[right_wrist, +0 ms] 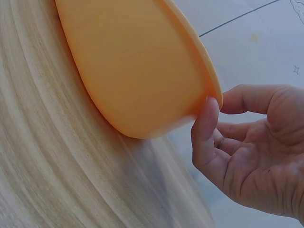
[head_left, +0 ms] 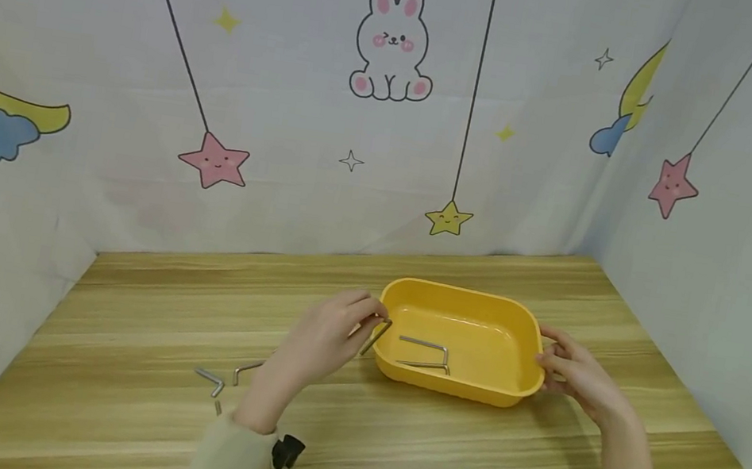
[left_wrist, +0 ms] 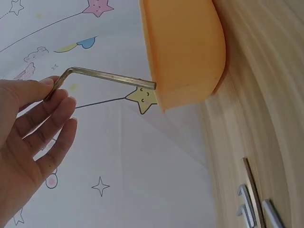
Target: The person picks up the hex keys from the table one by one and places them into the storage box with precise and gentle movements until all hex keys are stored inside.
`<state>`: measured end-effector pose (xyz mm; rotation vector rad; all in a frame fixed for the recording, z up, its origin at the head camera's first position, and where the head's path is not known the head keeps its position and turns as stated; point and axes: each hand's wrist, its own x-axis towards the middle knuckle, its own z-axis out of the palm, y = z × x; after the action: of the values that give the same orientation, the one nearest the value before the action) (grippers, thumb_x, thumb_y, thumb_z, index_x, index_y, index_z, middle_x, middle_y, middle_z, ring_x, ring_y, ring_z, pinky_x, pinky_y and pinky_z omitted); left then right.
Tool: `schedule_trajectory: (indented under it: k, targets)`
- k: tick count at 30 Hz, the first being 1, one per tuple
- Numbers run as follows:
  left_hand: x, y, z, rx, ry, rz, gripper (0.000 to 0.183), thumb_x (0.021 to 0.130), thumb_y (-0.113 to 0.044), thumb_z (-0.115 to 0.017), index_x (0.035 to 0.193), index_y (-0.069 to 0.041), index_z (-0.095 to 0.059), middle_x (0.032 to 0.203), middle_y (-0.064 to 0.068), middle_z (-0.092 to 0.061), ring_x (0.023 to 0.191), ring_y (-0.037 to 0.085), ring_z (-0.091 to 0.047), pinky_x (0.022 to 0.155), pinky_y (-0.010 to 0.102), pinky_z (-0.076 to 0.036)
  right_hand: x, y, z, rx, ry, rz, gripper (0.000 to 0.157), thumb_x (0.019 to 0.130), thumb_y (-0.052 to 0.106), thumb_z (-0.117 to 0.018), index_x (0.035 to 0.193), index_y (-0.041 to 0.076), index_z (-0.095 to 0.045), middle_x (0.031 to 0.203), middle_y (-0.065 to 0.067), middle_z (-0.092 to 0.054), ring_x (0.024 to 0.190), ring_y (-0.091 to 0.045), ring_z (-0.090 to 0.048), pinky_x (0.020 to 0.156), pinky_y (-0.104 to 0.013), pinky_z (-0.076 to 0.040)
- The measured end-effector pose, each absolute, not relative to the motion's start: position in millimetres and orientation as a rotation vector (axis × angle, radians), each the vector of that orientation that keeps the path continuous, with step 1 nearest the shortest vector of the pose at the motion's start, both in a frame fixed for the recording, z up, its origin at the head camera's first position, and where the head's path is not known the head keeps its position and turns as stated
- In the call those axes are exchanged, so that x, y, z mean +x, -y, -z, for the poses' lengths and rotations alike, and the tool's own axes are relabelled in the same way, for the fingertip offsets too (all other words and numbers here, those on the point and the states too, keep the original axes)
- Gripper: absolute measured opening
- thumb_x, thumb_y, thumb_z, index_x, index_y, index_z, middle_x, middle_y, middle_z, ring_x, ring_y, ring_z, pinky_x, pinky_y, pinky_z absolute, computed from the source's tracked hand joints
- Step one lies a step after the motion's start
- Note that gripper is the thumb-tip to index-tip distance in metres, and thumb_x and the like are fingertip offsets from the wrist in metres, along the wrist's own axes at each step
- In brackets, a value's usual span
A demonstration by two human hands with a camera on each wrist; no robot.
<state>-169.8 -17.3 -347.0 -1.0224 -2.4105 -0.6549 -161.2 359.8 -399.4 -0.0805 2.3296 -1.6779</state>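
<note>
In the head view my left hand [head_left: 321,339] is at the left end of a yellow plastic tray [head_left: 493,347]. Its thumb and forefinger pinch the short arm of a metal hex key [left_wrist: 111,77]; the long arm slants down beside the tray's left rim. My right hand [head_left: 580,375] grips the tray's right end, and the right wrist view has its thumb and finger pinching the rim [right_wrist: 209,61]. Inside the tray lie two more L-shaped hex keys [head_left: 424,343], toward the left side.
Several hex keys [head_left: 209,377] lie on the wood-grain table [head_left: 128,408] left of the tray, partly hidden by my left forearm. A white printed cloth [head_left: 292,215] stands behind the table and along its sides.
</note>
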Motion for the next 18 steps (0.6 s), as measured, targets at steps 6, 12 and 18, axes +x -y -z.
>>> schedule_trajectory:
  k: [6,12,18]
  targets:
    - [-179.3,4.2,355.4,-0.857,2.463,0.799,0.007,0.091,-0.013,-0.065,0.095,-0.013,-0.070,0.087,-0.003,-0.066,0.074,0.007,-0.061,0.063,0.018,-0.050,-161.0,-361.5,400.5,-0.083,-2.326,1.681,0.069,0.097,0.012,-0.050,0.152,-0.002,-0.010,0.088,-0.005,-0.046,0.070,-0.011,-0.052,0.069,-0.032,-0.056]
    - [-188.6,-6.6,361.4,-0.787,2.466,1.060,0.011,0.092,-0.014,-0.063,0.098,-0.008,-0.070,0.091,0.002,-0.069,0.078,0.011,-0.063,0.069,0.019,-0.053,-160.3,-362.0,400.8,-0.085,-2.328,1.681,0.068,0.097,0.013,-0.050,0.152,-0.002,-0.011,0.087,-0.005,-0.046,0.070,-0.011,-0.051,0.070,-0.033,-0.056]
    - [-192.2,-13.7,361.9,-0.760,2.452,1.230,0.011,0.092,-0.014,-0.063,0.097,-0.008,-0.070,0.090,0.004,-0.069,0.078,0.013,-0.065,0.069,0.020,-0.053,-161.2,-361.2,400.3,-0.098,-2.323,1.689,0.068,0.097,0.012,-0.049,0.151,-0.003,-0.011,0.087,-0.005,-0.046,0.069,-0.010,-0.050,0.070,-0.033,-0.056]
